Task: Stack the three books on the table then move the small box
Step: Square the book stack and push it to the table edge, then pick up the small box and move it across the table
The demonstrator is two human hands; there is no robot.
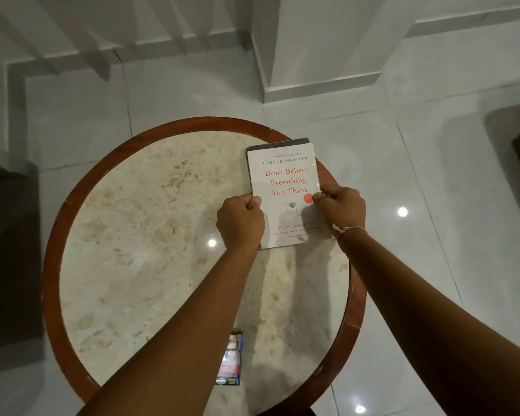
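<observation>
Both grips (240,219) (341,207) flanking white book (285,181)

Bare, sleeveless forearms; a thin pale string bracelet (347,229) circles the right wrist.

books: 2 visible, white book (285,190) on dark book (278,143) | small box (231,360): 1 | hands: 2
</observation>
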